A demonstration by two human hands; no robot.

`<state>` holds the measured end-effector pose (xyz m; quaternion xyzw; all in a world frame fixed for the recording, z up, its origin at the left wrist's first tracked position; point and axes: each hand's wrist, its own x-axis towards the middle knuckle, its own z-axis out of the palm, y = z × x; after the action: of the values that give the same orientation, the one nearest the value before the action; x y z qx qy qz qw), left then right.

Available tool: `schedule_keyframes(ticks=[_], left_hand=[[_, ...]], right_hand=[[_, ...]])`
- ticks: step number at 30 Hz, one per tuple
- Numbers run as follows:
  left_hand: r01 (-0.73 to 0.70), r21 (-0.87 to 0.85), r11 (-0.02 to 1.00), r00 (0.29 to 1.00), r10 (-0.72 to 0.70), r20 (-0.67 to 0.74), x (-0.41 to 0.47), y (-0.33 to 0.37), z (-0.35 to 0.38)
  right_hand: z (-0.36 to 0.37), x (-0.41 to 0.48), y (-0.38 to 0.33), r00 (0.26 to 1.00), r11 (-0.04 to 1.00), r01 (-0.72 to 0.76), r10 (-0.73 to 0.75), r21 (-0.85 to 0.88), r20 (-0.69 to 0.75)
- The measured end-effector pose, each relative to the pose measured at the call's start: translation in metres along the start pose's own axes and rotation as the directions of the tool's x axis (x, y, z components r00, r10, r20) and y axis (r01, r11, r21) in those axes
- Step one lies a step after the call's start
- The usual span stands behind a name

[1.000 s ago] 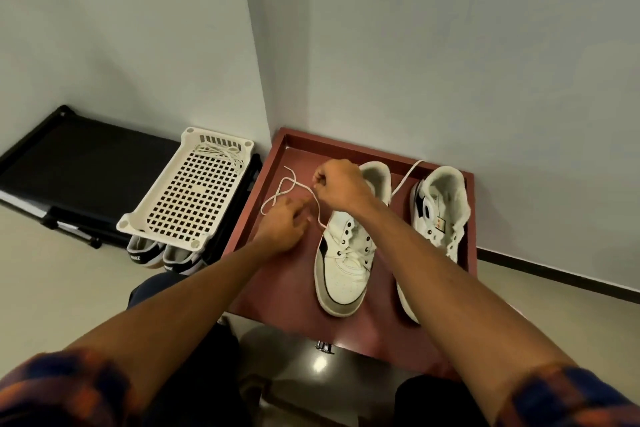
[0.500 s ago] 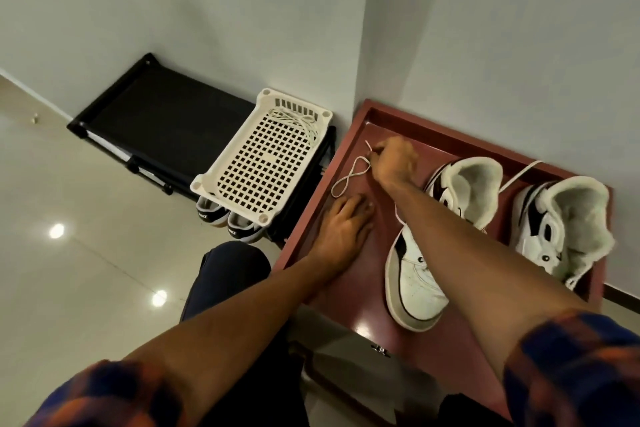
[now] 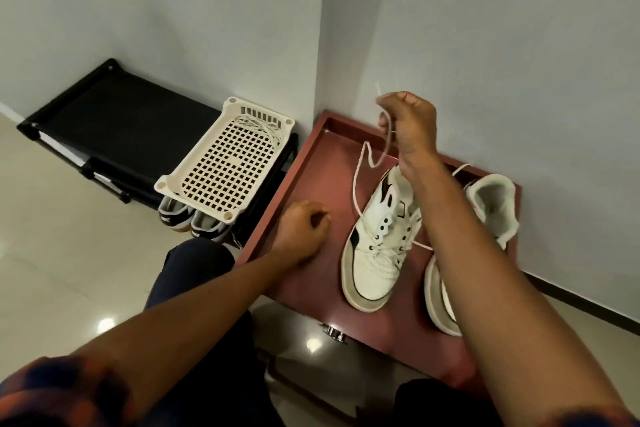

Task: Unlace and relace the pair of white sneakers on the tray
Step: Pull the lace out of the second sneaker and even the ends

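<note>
Right hand [image 3: 410,125] pinching the lace [image 3: 354,189] above the tray [image 3: 311,180]'s far edge, sneaker [image 3: 372,263] below it, left hand [image 3: 301,236] fisted by the tray's left edge.

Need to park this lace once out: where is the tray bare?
Bare tray floor lies far left, between the tray's left wall and the left sneaker, beyond the left hand; the lace in the right hand dangles over it. Crowded: the gap to the right sneaker, crossed by the right forearm.
</note>
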<state>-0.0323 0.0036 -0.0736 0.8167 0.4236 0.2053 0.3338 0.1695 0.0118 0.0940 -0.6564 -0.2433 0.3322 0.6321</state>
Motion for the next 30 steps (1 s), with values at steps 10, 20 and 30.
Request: schedule_keyframes(ticks=[10,20,30], left_hand=[[0.093,-0.356,0.930,0.987,-0.132,-0.088,0.012,0.072,-0.033],[0.101,-0.056,0.993,0.970,-0.086,0.226,0.034,0.139,-0.008],[0.309,-0.446,0.840,0.874,-0.067,0.481,0.007,0.135,-0.015]], right_hand=[[-0.109,-0.136,-0.002,0.884,0.918,-0.396,0.377,0.012,0.276],[-0.123,-0.216,0.055,0.524,0.802,-0.422,0.597,-0.423,0.608],[-0.099,-0.170,0.091,0.860,0.804,-0.417,0.500,0.423,-0.101]])
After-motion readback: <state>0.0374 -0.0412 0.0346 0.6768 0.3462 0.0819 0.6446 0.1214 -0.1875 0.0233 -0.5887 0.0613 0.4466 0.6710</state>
